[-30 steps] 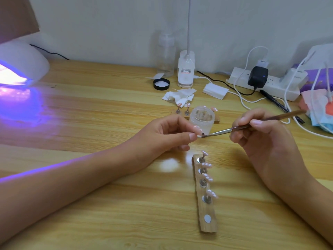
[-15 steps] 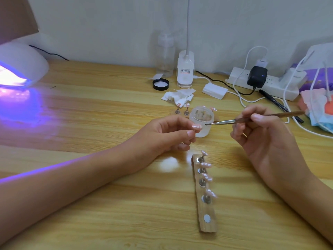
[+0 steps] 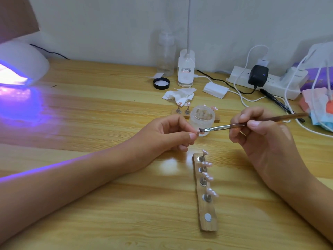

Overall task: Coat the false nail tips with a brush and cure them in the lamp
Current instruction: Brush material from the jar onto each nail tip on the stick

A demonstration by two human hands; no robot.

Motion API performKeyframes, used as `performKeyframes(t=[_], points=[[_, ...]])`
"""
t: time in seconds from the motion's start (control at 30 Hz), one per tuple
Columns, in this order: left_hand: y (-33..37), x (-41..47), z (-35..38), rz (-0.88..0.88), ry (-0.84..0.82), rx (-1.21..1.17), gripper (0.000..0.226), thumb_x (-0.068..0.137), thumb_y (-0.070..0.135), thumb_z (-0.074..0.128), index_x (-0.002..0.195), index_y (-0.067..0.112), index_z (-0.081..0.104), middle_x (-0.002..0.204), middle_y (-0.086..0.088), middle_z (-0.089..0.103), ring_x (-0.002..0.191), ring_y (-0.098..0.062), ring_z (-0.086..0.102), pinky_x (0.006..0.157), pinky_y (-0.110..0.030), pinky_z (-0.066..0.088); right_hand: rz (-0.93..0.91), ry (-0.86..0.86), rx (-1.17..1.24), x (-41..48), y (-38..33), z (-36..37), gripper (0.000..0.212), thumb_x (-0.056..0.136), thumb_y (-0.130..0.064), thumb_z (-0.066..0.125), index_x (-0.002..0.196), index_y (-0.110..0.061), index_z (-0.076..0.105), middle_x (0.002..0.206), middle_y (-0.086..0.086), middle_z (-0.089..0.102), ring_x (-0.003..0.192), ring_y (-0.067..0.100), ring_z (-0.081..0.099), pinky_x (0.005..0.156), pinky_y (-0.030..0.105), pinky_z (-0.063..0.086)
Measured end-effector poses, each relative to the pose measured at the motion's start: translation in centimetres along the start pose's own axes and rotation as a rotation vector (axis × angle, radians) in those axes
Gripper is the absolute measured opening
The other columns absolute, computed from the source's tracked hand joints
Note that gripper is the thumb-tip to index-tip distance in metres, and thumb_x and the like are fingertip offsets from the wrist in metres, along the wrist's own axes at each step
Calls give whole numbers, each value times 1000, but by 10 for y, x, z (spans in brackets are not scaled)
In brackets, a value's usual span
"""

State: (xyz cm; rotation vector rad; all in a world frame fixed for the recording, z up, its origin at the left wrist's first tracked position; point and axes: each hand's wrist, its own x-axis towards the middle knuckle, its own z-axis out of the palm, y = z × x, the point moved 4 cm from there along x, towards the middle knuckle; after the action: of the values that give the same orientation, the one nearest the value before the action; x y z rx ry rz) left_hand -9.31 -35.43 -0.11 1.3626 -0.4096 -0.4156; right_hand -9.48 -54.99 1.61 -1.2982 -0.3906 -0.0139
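Fingers of the left hand (image 3: 167,134), seen from the head camera, curl in toward the palm, and the thumb and forefinger pinch a small pink false nail tip (image 3: 198,131) just in front of a frosted jar (image 3: 202,117). The right hand (image 3: 261,136) grips a nail brush (image 3: 234,125) by its brown handle between thumb and bent fingers. The metal ferrule points left and the dark bristles touch the pinched tip.

On the wooden table (image 3: 90,109), just below the two hands, lies a wooden holder strip (image 3: 210,226), running away from the camera. Four more nail tips (image 3: 207,164) stand on it on small metal stems, and one bare round magnet (image 3: 207,217) shows at its near end. Behind the jar, a second wooden holder (image 3: 186,116) carries a few more tips on stems.

The curing lamp (image 3: 23,60), a white dome, sits at the far left edge, well apart from the hands. It glows violet and throws purple light across the tabletop and along the left forearm.

Near the wall are a crumpled wipe (image 3: 180,95), a black lid (image 3: 161,83), a clear pump bottle (image 3: 165,55), a white power strip (image 3: 270,83) with a black adapter (image 3: 258,74) plugged in, and several cables.
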Motion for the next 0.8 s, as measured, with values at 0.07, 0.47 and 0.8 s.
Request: performKeyframes(t=[0.07,0.47,0.8], points=[[-1,0,-1,2,4,-2,14,77,13,71,73,26,69,72,1,63,65,-10,52,65,-18,49,-4,13,-27,0,0,0,30,81,-7,43,74,-22,67,75,-1,61,69,14,56,64,23,48],[0,0,-2,3,-8,15,11,79,16,71,79,27,69,76,5,65,68,-8,54,68,-17,50,11,144,-50,0,2,-6,22,82,-8,46,77,-20,64,73,0,59,67,12,53,63,22,46],[3,0,-1,3,-1,57,19,85,10,65,83,28,69,78,12,65,71,-1,57,69,-15,49,75,168,178,4,-1,-7,19,88,-12,52,86,-17,70,72,-3,56,69,10,50,62,18,47]])
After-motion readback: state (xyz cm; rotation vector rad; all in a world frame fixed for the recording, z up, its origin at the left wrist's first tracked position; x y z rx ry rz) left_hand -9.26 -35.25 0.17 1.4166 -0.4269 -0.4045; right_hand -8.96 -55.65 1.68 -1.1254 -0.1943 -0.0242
